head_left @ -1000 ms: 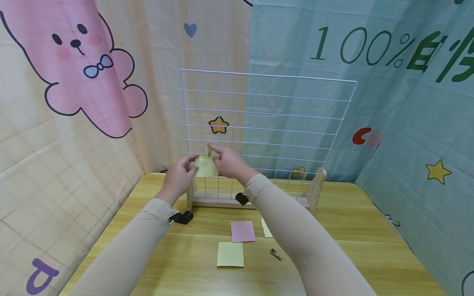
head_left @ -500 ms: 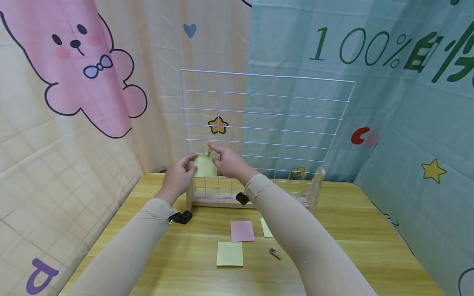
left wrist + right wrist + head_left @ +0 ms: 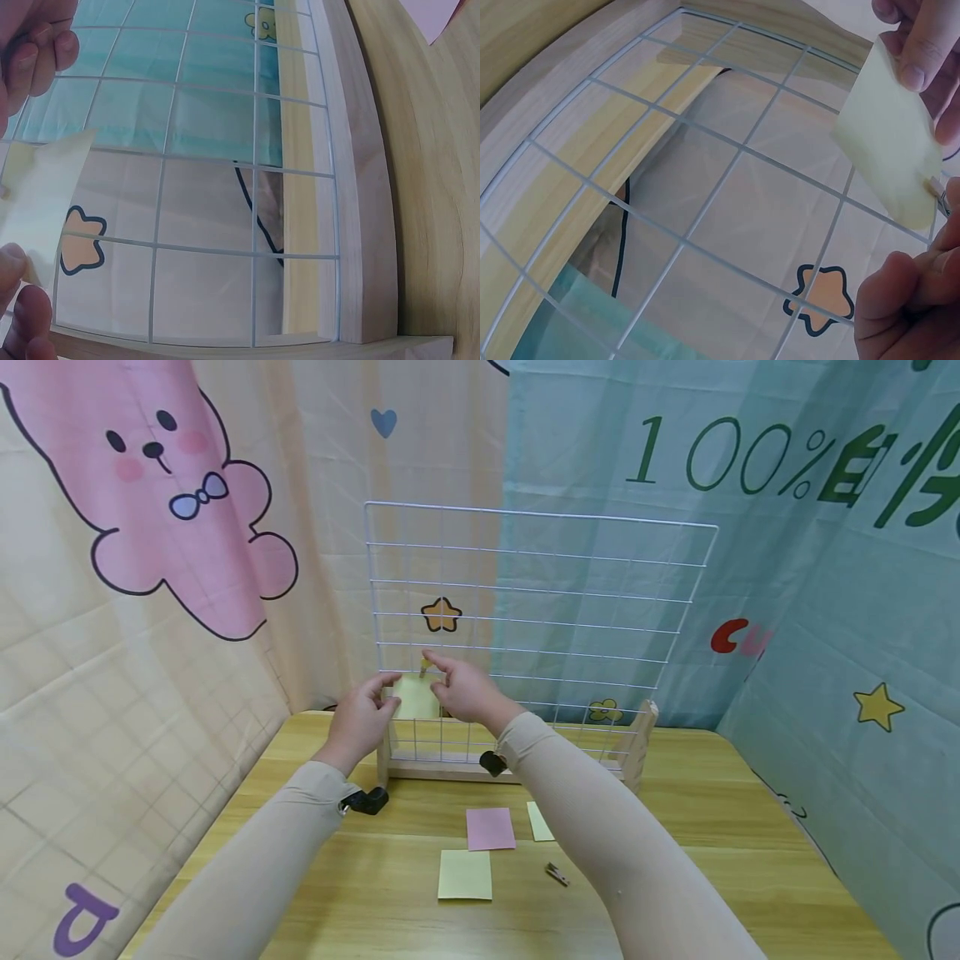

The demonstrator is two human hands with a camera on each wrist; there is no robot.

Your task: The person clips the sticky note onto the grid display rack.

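Observation:
A pale yellow sticky note [image 3: 414, 697] stands against the lower left of a white wire grid [image 3: 540, 557]. My left hand [image 3: 358, 720] pinches the note's left edge between thumb and fingers, as the right wrist view also shows. At the note's top edge is a small clothespin [image 3: 425, 667], held by the fingertips of my right hand [image 3: 472, 693]. Its tip [image 3: 936, 187] touches the note in the right wrist view, while the fingers hide the rest. In the left wrist view the note [image 3: 45, 202] stands slightly away from the wires.
The grid stands in a wooden base [image 3: 442, 771] on the wood-grain table [image 3: 337, 877]. Nearer me lie a pink note [image 3: 491, 829], a yellow note [image 3: 465, 875] and another pale note [image 3: 538, 822], partly behind my right forearm. A second clothespin [image 3: 557, 874] lies beside them. Printed curtains surround the table.
Hardly anything differs. Both hands stay at the note and the clothespin, and the whole scene shifts very slightly left in the view.

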